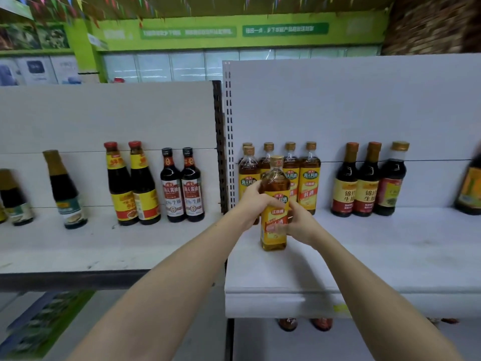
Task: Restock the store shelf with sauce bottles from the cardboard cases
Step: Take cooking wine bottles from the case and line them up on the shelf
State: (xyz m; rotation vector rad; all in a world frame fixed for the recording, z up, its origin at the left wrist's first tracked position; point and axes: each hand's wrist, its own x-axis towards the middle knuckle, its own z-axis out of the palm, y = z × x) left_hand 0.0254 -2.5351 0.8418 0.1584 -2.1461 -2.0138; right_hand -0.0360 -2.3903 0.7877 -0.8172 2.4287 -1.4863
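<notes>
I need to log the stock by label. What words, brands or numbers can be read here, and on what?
"海天料酒": green band on the yellow-labelled amber bottles at the back.
"海天酱油": white-and-red label on the two dark soy bottles.
"锦", "生": yellow label on the orange-capped dark bottles; the rest is cut off.
Amber bottle with gold cap, gripped by left hand and right hand: label partly covered, blurred.
Green wall signs: too blurred.

2 bare forearms — no sleeves, gloves, watch or rings; hands (276, 214) bare too.
</notes>
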